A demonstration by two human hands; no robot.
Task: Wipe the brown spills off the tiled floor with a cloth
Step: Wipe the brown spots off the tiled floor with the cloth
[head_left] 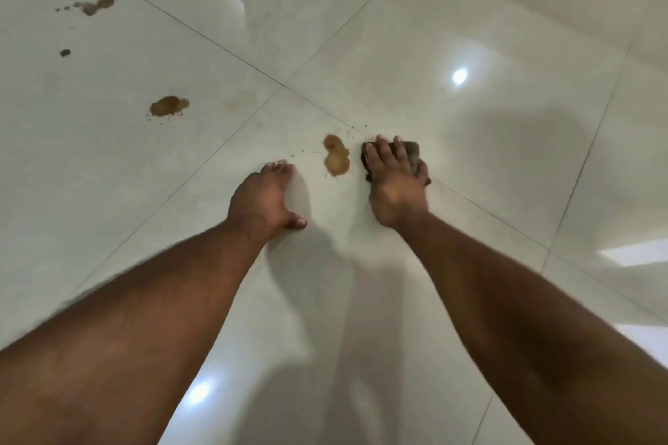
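No legible writing. Right hand [395, 184] presses the cloth [410, 150] flat, fingers straight, beside a brown spill [336, 161]. Left hand [262, 199] rests fingertips on the floor [470, 29], holding nothing.

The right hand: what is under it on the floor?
Under the right hand lies a dark cloth, pressed flat on the tiled floor. Only the cloth's edges show; the floor beneath it is covered.

Bright overhead light; glare spots on glossy floor [459, 76]; soft arm shadows; edges bowed, forearms perhaps motion-blurred.
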